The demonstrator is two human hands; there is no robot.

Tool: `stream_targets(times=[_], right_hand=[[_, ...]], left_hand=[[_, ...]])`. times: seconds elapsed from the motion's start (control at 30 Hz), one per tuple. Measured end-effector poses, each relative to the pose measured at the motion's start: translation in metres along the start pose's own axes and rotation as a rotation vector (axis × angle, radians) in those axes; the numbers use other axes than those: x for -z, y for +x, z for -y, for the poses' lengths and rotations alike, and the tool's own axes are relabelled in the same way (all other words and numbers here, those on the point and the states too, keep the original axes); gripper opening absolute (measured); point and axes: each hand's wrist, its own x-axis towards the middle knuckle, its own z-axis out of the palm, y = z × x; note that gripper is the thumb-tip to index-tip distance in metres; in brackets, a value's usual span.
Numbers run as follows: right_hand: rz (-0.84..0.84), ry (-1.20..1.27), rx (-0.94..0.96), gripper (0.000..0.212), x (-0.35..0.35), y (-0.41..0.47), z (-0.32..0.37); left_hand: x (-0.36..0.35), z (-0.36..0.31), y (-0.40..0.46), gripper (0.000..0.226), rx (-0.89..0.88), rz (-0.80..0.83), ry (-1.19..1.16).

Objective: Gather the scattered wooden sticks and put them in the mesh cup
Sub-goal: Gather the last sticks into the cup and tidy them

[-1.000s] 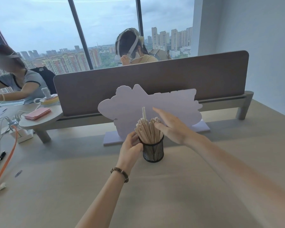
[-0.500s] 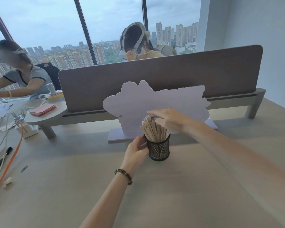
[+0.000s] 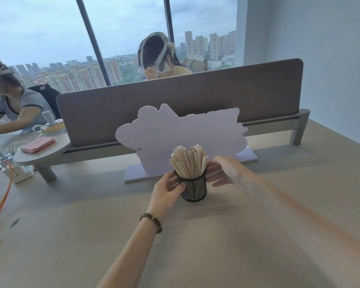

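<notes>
A black mesh cup [image 3: 194,188] stands upright on the beige table, a little beyond its middle. A thick bundle of pale wooden sticks [image 3: 188,161] fills it and fans out above the rim. My left hand [image 3: 167,189] wraps the cup's left side, thumb and fingers on the mesh. My right hand [image 3: 227,173] hovers just right of the cup with fingers spread, holding nothing; its fingertips are close to the rim, and contact is unclear. No loose sticks show on the table.
A lilac cut-out board [image 3: 181,134] on a flat base stands right behind the cup. Behind it runs a grey desk divider [image 3: 179,107]. At the far left lie cables [image 3: 0,196], a power strip and pink notes [image 3: 39,144]. Two people sit beyond the divider.
My right hand has come off the tops of the sticks and dropped to the cup's right side, fingers open. My left hand keeps its hold on the cup.
</notes>
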Motion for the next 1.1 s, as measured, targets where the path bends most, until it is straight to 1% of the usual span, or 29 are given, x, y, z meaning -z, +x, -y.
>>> stream_targets(times=[0.13, 0.23, 0.47, 0.6, 0.77, 0.87, 0.97, 1.1], right_hand=[[-0.054, 0.055, -0.007, 0.041, 0.021, -0.013, -0.013], [-0.096, 0.071, -0.033, 0.042, 0.043, -0.021, -0.021], [-0.200, 0.090, -0.060, 0.044, 0.108, -0.040, -0.043], [-0.269, 0.090, -0.076, 0.054, 0.152, -0.051, -0.052], [-0.415, 0.157, -0.077, 0.065, 0.208, -0.062, -0.067], [-0.516, 0.220, -0.086, 0.066, 0.235, -0.062, -0.084], [-0.561, 0.254, -0.110, 0.067, 0.257, -0.060, -0.099], [-0.624, 0.290, -0.124, 0.063, 0.285, -0.059, -0.111]], left_hand=[[-0.024, -0.006, -0.003, 0.037, -0.007, 0.032, 0.022], [-0.047, -0.010, -0.002, 0.041, -0.017, 0.047, 0.054], [-0.118, -0.019, 0.008, 0.049, -0.038, 0.157, 0.061], [-0.172, -0.024, 0.023, 0.044, -0.040, 0.228, 0.042], [-0.246, -0.032, 0.038, 0.042, -0.001, 0.308, -0.047], [-0.285, -0.036, 0.046, 0.041, 0.045, 0.333, -0.083], [-0.321, -0.036, 0.057, 0.047, 0.056, 0.348, -0.099], [-0.364, -0.039, 0.069, 0.043, 0.064, 0.379, -0.115]])
